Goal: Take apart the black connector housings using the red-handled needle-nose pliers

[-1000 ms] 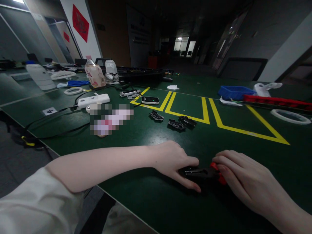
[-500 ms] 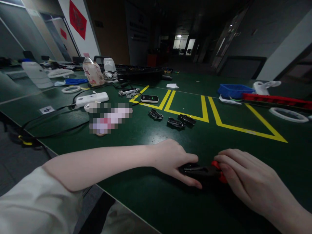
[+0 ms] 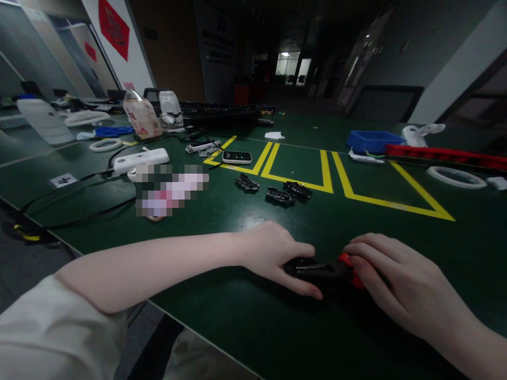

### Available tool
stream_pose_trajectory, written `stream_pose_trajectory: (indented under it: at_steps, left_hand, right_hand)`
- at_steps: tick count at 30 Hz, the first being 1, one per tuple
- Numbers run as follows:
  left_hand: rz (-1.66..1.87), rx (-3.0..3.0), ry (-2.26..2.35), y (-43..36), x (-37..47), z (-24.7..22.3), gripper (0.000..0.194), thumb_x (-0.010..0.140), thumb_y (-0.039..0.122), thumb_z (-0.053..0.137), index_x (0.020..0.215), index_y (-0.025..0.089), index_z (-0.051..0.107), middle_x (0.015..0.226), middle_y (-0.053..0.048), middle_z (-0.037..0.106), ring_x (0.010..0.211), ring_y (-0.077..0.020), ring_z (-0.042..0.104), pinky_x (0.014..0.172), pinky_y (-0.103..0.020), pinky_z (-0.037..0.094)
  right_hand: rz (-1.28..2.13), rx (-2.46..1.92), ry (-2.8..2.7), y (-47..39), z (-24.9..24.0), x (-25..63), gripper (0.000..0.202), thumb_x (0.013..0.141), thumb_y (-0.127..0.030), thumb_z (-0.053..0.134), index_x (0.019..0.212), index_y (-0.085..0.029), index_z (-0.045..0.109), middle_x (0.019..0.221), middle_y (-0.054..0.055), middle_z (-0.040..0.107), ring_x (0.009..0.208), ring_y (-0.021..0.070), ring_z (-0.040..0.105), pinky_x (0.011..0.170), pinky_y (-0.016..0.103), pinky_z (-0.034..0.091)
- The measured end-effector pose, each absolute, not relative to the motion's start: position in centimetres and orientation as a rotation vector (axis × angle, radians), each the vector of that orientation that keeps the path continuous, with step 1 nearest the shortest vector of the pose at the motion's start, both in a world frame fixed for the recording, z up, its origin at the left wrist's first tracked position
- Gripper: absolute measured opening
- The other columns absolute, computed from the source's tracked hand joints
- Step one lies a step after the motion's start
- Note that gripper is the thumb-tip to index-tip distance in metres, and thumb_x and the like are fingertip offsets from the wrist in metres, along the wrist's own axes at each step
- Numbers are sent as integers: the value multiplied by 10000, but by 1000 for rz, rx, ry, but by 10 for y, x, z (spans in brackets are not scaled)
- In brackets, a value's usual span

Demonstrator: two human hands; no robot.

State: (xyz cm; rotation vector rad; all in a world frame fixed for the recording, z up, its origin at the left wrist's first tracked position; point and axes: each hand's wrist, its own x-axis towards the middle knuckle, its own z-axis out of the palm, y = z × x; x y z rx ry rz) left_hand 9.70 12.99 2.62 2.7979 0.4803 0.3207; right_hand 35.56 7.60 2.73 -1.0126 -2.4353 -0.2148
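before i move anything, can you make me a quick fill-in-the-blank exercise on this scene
1. The right hand holds the tool at its ____-coloured end.
2. The tool's dark end lies between a finger and the ____ of the left hand.
3. Beyond the hands, the small black parts lying on the table number ____.
4. The tape strips stuck to the table are coloured ____.

Missing words: red; thumb; three; yellow.

The green table [image 3: 214, 211] bears three black parts [image 3: 279, 196], yellow tape outlines [image 3: 396, 206], a blue tray [image 3: 372, 141] and a bottle [image 3: 141, 117].
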Motion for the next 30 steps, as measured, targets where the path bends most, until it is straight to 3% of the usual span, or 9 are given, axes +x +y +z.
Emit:
stream_pose_trajectory:
  at_steps: [5, 12, 21, 30]
  left_hand:
    - [357, 2721, 488, 130, 95, 24, 485, 872, 688, 569, 833, 205, 573, 542, 60, 527, 493, -111, 525, 498, -231, 283]
    - [370, 2712, 500, 129, 94, 26, 504, 851, 704, 593, 822, 202, 566, 546, 67, 499, 502, -109, 506, 507, -232, 281]
    - [349, 2683, 502, 130, 95, 26, 513, 846, 710, 595, 818, 199, 579, 557, 64, 523, 501, -104, 512, 510, -230, 292]
    - [344, 2727, 489, 129, 96, 25, 498, 869, 692, 575, 830, 196, 566, 570, 57, 545, 506, -104, 521, 511, -221, 296]
  right_hand:
    - [-182, -1063, -2426, 75, 31, 356, 302, 1030, -324, 414, 919, -187, 659, 882, 100, 663, 736, 205, 636, 590, 347, 535]
    - [-135, -1058, -2403, 77, 27, 356, 295, 1030, -332, 398, 911, -214, 640, 881, 71, 651, 729, 199, 619, 571, 336, 508]
    - [0, -1155, -2350, 76, 24, 355, 385, 1036, -443, 370, 903, -220, 655, 869, 78, 643, 724, 201, 620, 557, 332, 515]
    - [8, -1139, -2370, 76, 22, 354, 369, 1040, -402, 368, 895, -213, 649, 872, 73, 636, 731, 184, 609, 567, 298, 498]
